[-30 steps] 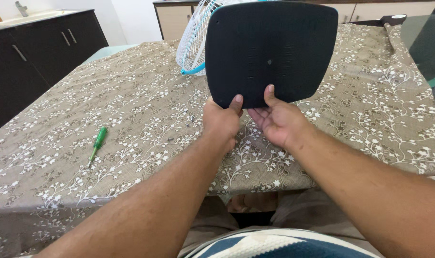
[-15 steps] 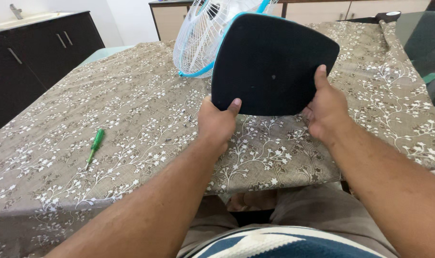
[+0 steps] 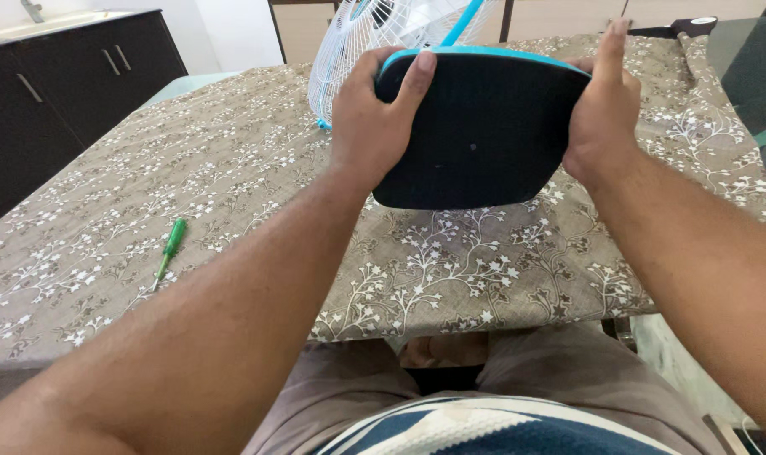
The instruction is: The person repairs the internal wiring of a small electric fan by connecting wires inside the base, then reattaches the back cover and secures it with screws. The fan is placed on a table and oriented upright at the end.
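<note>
Kitchen-side setting: table (image 3: 231, 168) draped in a brown cloth with white floral sprigs, seen from above by the seated person.

Item 1. Fan base (image 3: 475, 135): a broad, rounded-edged plate, dark ribbed underside turned toward the camera, bright blue rim showing along its top edge. Held tilted up on edge above the far middle of the table, its lower edge just over or on the cloth; which, cannot be told. A small hole sits near the centre of the underside.

Item 2. Left hand (image 3: 374, 118): clasps the left upper corner of the base, thumb laid over the dark underside, fingers curled behind the rim.

Item 3. Right hand (image 3: 602, 118): clasps the right edge of the base, fingers closed around it and pointing upward, thumb side against the rim.

Item 4. Fan grille (image 3: 374, 42): white wire cage with a blue trim, lying on the cloth directly behind the base and partly hidden by it; a blue stem (image 3: 463, 21) runs from the base top toward it.

Item 5. Screwdriver (image 3: 170, 248): green handle, lying flat on the cloth at the near left, well apart from both hands.

Item 6. Dark cabinet (image 3: 54, 93) with bar handles, standing beyond the table's left side, light countertop above.

Item 7. Person's lap, grey-brown trousers (image 3: 560, 371) and a striped shirt hem, at the table's near edge.
</note>
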